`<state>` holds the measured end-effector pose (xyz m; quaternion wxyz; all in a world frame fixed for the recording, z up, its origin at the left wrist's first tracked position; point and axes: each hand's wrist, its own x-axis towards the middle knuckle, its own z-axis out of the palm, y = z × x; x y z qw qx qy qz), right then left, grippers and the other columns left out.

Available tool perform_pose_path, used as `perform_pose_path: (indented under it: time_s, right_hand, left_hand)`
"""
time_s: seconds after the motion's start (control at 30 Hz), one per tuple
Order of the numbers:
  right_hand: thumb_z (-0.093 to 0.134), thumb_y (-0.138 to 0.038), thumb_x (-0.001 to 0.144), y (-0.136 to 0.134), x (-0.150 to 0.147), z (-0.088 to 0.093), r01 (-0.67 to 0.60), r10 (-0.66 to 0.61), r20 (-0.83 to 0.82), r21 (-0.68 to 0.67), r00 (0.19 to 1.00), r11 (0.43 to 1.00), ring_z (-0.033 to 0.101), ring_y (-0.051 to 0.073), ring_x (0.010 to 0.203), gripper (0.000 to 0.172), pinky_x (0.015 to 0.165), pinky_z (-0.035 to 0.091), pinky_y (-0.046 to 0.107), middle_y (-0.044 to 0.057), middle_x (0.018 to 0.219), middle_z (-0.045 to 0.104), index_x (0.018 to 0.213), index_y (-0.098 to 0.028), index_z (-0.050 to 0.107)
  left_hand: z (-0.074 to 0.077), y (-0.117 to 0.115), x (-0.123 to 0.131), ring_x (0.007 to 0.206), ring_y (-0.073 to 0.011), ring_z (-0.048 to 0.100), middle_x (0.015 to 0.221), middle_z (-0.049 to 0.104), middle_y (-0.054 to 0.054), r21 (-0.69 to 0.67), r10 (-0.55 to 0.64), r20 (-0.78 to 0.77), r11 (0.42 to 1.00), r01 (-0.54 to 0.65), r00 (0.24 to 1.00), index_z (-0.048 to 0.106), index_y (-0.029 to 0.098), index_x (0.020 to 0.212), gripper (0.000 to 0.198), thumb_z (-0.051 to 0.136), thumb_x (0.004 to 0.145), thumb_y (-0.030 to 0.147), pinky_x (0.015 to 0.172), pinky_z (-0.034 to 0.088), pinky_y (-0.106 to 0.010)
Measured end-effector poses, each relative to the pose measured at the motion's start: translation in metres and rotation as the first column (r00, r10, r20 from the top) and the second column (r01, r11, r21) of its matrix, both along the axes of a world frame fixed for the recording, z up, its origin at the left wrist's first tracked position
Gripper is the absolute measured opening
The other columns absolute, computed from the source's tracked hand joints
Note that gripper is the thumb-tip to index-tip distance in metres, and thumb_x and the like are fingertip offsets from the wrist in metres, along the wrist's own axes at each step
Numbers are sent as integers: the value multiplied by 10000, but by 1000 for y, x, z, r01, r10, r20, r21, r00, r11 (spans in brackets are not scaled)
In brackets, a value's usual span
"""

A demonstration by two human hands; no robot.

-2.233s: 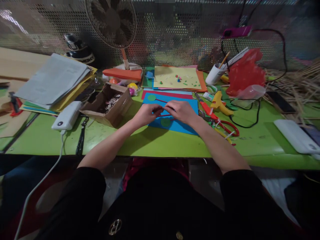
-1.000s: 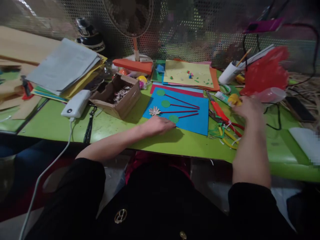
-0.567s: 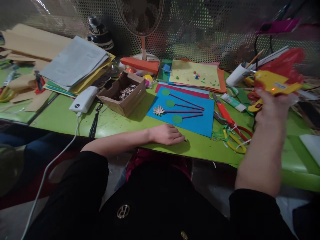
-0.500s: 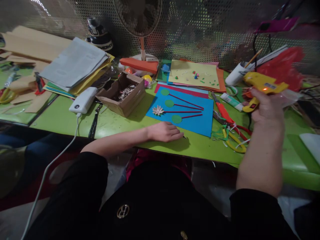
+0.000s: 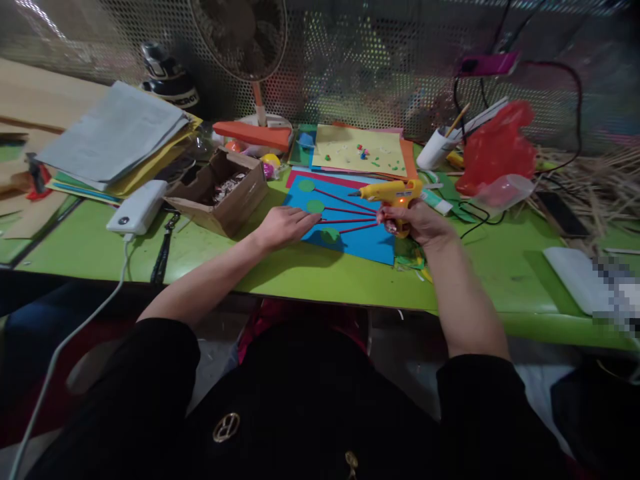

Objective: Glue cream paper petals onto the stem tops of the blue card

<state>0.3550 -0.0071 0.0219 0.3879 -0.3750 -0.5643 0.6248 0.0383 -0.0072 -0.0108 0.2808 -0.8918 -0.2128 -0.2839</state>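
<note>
My right hand [image 5: 419, 223] is closed round a yellow glue gun [image 5: 390, 192], its nozzle pointing left over the blue card [image 5: 367, 241]. On the card lie green paper discs [image 5: 315, 206] with thin red strips [image 5: 350, 211] fanning out from them. My left hand [image 5: 284, 225] rests on the card's left edge, fingers fairly flat, covering the spot where a small pale flower lay earlier. The card sits on a green table [image 5: 310, 273].
A brown cardboard box [image 5: 220, 197] of scraps, a white power bank [image 5: 137, 206] and a paper stack [image 5: 115, 137] stand left. Behind are a fan [image 5: 241, 33], a yellow sheet [image 5: 361, 151], a cup [image 5: 434, 148] and a red bag [image 5: 496, 148]. A phone [image 5: 563, 213] lies right.
My right hand picked the glue gun up at the right and brought it left over the blue card. My left hand moved from the table edge up onto the card.
</note>
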Motion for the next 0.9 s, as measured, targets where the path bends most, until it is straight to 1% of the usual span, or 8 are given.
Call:
perform_pose_path:
  time_s: [0.17,0.27,0.33,0.47,0.67,0.9]
  right_hand:
    - [829,-371,680,-7,-10,-3,-75,77,67,-34,995,997,420,44,420,309,349,327,198,21,656,655,792,-141,654]
    - [827,-378,683,-7,-15,-6,-104,108,101,-46,989,993,384,38,406,291,327,271,203,17,624,633,750,-145,666]
    - [826,-376,684,-6,-18,-7,-110,115,130,-49,985,993,384,43,399,272,319,245,206,7,589,610,723,-155,671]
    - [833,-389,666,-4,-22,-11,-77,82,183,-33,980,996,402,55,403,276,319,245,216,0,588,609,725,-177,667]
    - [829,-407,665,-2,-22,-16,-64,74,232,-49,970,997,380,51,390,296,322,224,227,-15,559,577,735,-177,655]
    - [818,-427,668,-2,-25,-16,-79,85,242,-35,967,996,364,48,379,305,326,209,233,-21,540,555,697,-181,641]
  left_hand:
    - [0,2,0,598,-111,641,695,706,-3,12,-17,23,1000,17,1000,640,148,1018,195,465,979,226,508,444,-231]
    - [-1,2,-1,610,-109,642,706,707,-11,-28,4,-1,1000,-4,1000,643,163,1020,234,423,996,239,513,442,-233]
    - [-2,3,-1,619,-108,644,714,708,-17,-47,12,-7,999,-12,1000,646,171,1012,253,404,1003,247,515,439,-235]
    - [-2,1,-1,604,-112,638,707,707,-10,-9,-11,15,1000,11,1000,647,170,989,238,419,999,237,495,420,-247]
    - [-1,-1,-2,623,-111,641,751,723,-13,9,-24,-8,1000,24,1000,633,164,1050,246,398,998,216,500,416,-253]
    - [-1,-2,-1,591,-109,619,695,694,3,19,-41,-3,999,41,999,627,170,1041,208,429,986,203,487,398,-253]
